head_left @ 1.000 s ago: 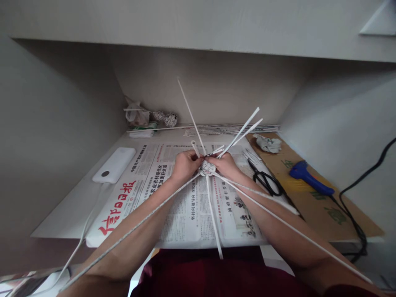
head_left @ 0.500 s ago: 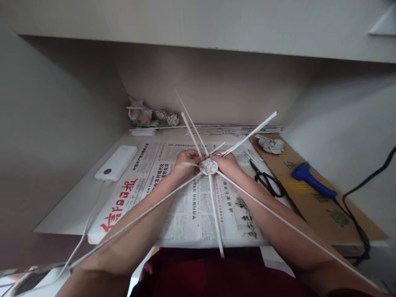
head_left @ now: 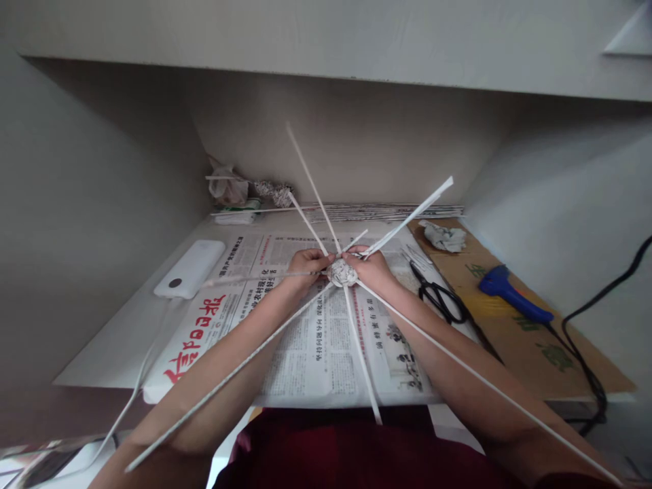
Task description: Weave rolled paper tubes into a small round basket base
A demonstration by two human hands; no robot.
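Paper disc point(head_left: 343, 274), one: your left hand point(head_left: 304, 267) and right hand point(head_left: 375, 267) pinch its far rim, presumably steadying its strips point(head_left: 410, 219); scissors point(head_left: 428, 291) toward right edge of desk point(head_left: 119, 333).

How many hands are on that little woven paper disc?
2: the left hand holds the woven disc at its left edge, the right hand at its right edge; no others show.

The paper strip point(head_left: 282, 275) across the left hand point(head_left: 308, 263) is blurred. The black cord point(head_left: 591, 380) leaves view at right.
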